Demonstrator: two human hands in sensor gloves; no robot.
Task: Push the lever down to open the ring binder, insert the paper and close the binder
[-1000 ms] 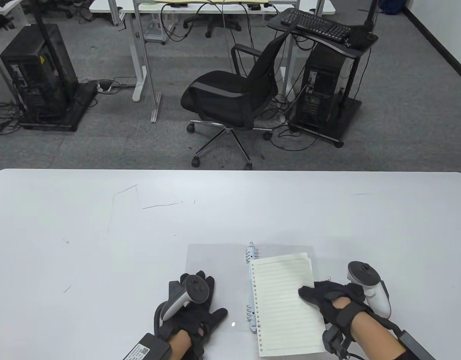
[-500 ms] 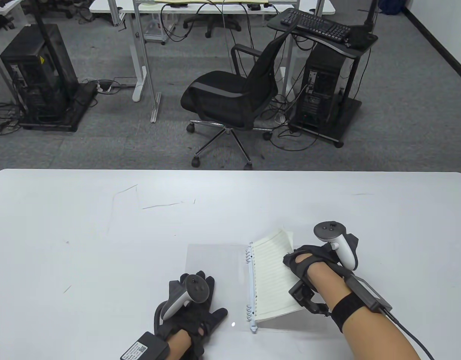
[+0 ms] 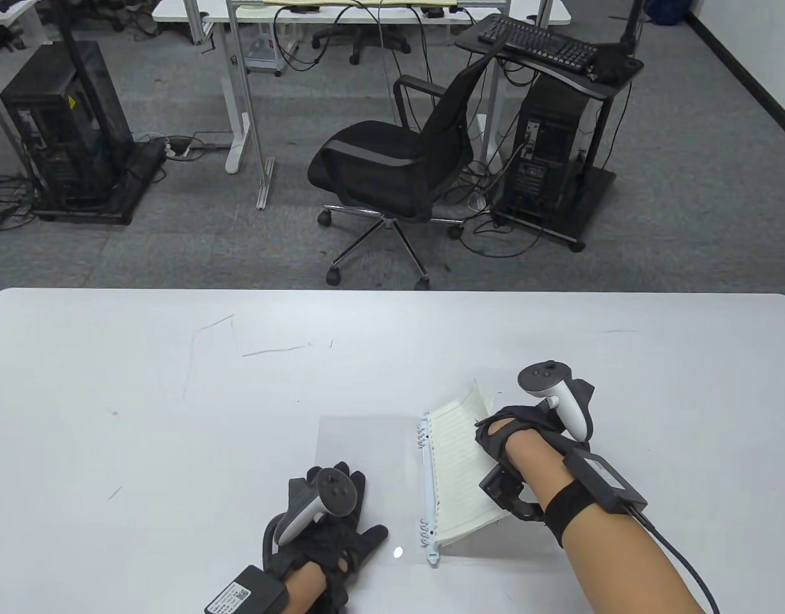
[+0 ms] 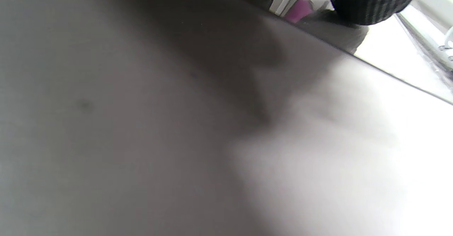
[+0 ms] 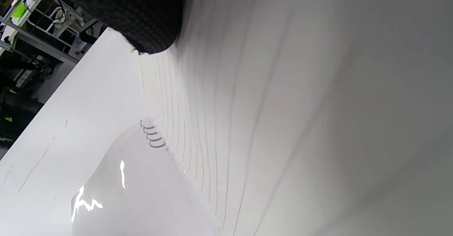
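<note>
Just left of my right hand (image 3: 527, 428) the ring spine (image 3: 426, 486) runs away from me, long axis front to back; right hand is nearer it. That hand grips the lined paper (image 3: 456, 473), thin and floppy, tilted up off the clear plastic binder (image 3: 360, 448). Left hand (image 3: 328, 518) lies flat, fingers spread, on the cover and tabletop (image 3: 175, 416).

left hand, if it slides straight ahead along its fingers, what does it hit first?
Probably nothing: the left hand lies flat on the binder's clear cover, fingers pointing up-table. Beyond the cover's far edge only bare table shows.
</note>
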